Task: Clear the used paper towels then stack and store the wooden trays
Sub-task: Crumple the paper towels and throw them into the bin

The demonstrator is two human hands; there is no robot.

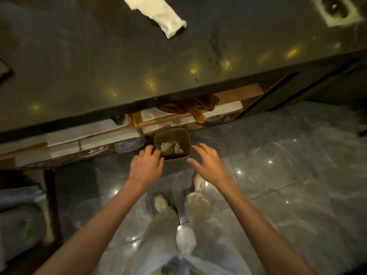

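A small olive bin stands on the floor under the counter edge, with crumpled white paper towels inside. My left hand is at the bin's near left corner, fingers apart, touching or almost touching the rim. Just right of the bin my right hand hovers, spread open and holding nothing. One more used paper towel lies on the dark counter top at the far side. Wooden boards with handles rest on a shelf under the counter. A corner of a wooden tray shows at the left edge.
The dark stone counter fills the upper half. An ashtray-like dish sits at its far right. Open wooden shelving below holds white boxes. My feet stand on the glossy grey tile floor. A dark stand is at left.
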